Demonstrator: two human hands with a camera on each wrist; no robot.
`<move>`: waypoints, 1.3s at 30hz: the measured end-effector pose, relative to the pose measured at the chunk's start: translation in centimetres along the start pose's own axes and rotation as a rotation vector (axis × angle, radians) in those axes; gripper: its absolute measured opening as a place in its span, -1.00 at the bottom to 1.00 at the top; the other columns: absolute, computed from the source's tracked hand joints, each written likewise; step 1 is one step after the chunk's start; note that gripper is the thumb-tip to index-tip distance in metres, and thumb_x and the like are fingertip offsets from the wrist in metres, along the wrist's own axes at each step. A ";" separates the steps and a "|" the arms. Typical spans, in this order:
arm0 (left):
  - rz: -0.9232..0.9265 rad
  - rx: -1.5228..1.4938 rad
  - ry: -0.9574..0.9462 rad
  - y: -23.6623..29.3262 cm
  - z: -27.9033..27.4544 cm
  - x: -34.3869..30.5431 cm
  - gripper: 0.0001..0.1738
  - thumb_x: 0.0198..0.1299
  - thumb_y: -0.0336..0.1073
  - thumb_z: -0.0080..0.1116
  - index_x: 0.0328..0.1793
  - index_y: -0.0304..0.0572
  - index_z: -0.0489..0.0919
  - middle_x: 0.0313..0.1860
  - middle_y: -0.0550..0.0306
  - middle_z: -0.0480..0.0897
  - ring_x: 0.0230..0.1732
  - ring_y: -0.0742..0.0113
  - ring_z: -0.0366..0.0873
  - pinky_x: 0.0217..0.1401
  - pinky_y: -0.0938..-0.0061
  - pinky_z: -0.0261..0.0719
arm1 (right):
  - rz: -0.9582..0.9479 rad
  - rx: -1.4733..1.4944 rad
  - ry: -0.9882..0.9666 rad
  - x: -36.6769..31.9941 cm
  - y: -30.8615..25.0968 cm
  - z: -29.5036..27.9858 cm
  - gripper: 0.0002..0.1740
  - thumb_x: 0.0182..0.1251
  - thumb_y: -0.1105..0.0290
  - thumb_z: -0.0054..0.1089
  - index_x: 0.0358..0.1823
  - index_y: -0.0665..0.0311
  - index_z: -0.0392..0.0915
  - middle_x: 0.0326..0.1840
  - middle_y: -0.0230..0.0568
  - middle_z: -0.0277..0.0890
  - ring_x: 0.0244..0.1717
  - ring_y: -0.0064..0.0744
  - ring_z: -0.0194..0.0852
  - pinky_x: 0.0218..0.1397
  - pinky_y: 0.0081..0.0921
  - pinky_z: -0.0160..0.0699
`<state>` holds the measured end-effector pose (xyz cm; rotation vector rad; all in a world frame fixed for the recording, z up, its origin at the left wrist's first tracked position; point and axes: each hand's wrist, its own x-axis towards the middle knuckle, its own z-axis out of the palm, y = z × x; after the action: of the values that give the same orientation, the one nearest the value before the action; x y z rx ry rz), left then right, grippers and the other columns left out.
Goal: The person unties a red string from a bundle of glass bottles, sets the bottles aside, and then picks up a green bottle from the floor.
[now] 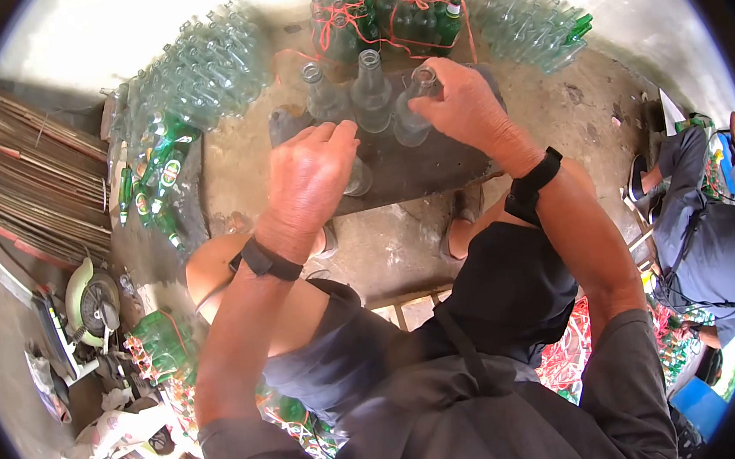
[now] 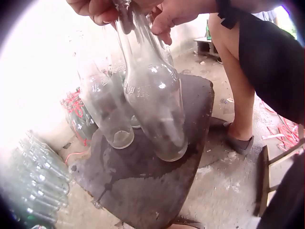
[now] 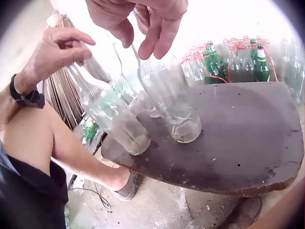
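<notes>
My left hand [image 1: 315,169] grips a clear glass bottle [image 2: 155,102] at the neck, the bottle standing over the front part of a dark worn board [image 3: 238,129]. Across from it, my right hand [image 1: 466,105] has thumb and fingers about the neck of another clear bottle [image 1: 412,124], its mouth showing between them. Two more clear glass bottles, one at the middle [image 1: 372,95] and one at the left [image 1: 324,95], stand upright behind on the board. Raised lettering shows on the glass in the left wrist view.
Clear bottles [image 1: 200,74] lie stacked along the wall, with green bottles [image 1: 160,177] at the left. Bundles tied with red cord [image 1: 338,16] stand behind the board. Long thin strips [image 1: 34,161] are piled far left. Another person [image 1: 703,212] is at the right.
</notes>
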<state>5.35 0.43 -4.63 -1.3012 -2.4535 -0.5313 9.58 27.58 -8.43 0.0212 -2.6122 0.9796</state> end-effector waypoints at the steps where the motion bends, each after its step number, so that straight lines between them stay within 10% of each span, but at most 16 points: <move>1: -0.008 -0.001 -0.007 0.1 0.1 0.0 -0.77 0.21 -0.33 0.53 -0.05 -0.10 0.73 -0.31 0.14 0.74 -0.25 0.08 0.77 -0.24 0.21 0.74 | 0.011 -0.021 0.021 0.3 0.2 -0.2 -0.51 0.23 0.34 0.60 0.14 0.32 0.64 -0.08 -0.05 0.74 -0.30 -0.14 0.70 -0.14 -0.25 0.70; 5: -0.011 -0.018 0.009 0.4 0.3 -0.1 -0.79 0.19 -0.32 0.54 -0.09 -0.10 0.73 -0.34 0.14 0.71 -0.26 0.08 0.76 -0.23 0.21 0.73 | 0.035 -0.023 0.057 1.2 1.1 -0.1 -0.51 0.24 0.31 0.59 0.15 0.33 0.64 -0.08 -0.06 0.75 -0.30 -0.15 0.71 -0.15 -0.26 0.69; 8: -0.045 -0.030 0.004 0.5 0.3 -0.2 -0.78 0.18 -0.28 0.56 -0.12 -0.11 0.74 -0.34 0.14 0.71 -0.27 0.08 0.75 -0.24 0.21 0.71 | 0.097 0.004 0.055 1.9 1.4 0.0 -0.57 0.20 0.29 0.50 0.05 0.34 0.65 -0.03 0.09 0.75 0.04 0.24 0.71 0.09 -0.03 0.66; 10: -0.043 -0.034 0.008 0.6 0.4 -0.4 -0.77 0.16 -0.25 0.57 -0.13 -0.11 0.75 -0.34 0.15 0.71 -0.28 0.08 0.74 -0.25 0.20 0.71 | 0.067 -0.042 0.070 2.3 2.1 0.3 -0.55 0.28 0.31 0.56 0.11 0.34 0.63 -0.15 -0.09 0.75 -0.34 -0.21 0.70 -0.19 -0.29 0.68; 20: -0.166 -0.037 -0.087 1.1 0.1 -1.1 -0.66 0.15 -0.10 0.61 -0.10 -0.15 0.78 -0.30 0.11 0.76 -0.31 0.05 0.77 -0.27 0.22 0.72 | 0.132 0.085 0.011 3.2 3.5 1.3 -0.71 0.37 0.39 0.48 0.00 0.34 0.62 -0.25 -0.24 0.73 -0.34 -0.44 0.74 -0.27 -0.38 0.67; 22: -0.169 -0.055 -0.096 1.2 0.1 -1.3 -0.65 0.16 -0.10 0.61 -0.09 -0.16 0.78 -0.29 0.10 0.76 -0.32 0.05 0.77 -0.28 0.21 0.72 | 0.189 0.146 0.011 3.3 3.1 1.2 -0.61 0.25 0.24 0.53 -0.06 0.36 0.65 -0.18 0.07 0.73 -0.11 0.15 0.71 -0.01 -0.08 0.61; 29: -0.198 -0.143 -0.021 1.3 0.5 -1.3 -0.63 0.16 -0.14 0.62 -0.06 -0.19 0.76 -0.26 0.02 0.78 -0.33 0.01 0.78 -0.27 0.21 0.72 | 0.227 0.154 0.000 3.5 3.1 1.1 -0.59 0.26 0.20 0.54 -0.05 0.36 0.65 -0.19 0.05 0.73 -0.12 0.10 0.70 -0.04 -0.10 0.61; 31: -0.212 -0.156 -0.031 1.3 0.5 -1.4 -0.64 0.16 -0.15 0.63 -0.07 -0.20 0.75 -0.26 0.01 0.79 -0.32 -0.01 0.78 -0.27 0.21 0.72 | 0.203 0.094 -0.011 3.4 3.0 1.1 -0.72 0.41 0.36 0.47 -0.01 0.35 0.62 -0.23 -0.26 0.74 -0.32 -0.46 0.76 -0.26 -0.41 0.67; 39: -0.227 -0.192 -0.033 1.1 0.4 -1.6 -0.61 0.12 -0.16 0.64 -0.10 -0.22 0.70 -0.33 -0.02 0.75 -0.33 -0.05 0.75 -0.28 0.16 0.69 | 0.219 0.077 -0.016 3.6 3.1 1.3 -0.70 0.42 0.33 0.47 0.00 0.36 0.62 -0.24 -0.27 0.73 -0.31 -0.48 0.75 -0.23 -0.43 0.66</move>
<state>7.05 0.03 -5.53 -1.1107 -2.6490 -0.8272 5.38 29.47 -10.10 -0.2438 -2.6309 1.1573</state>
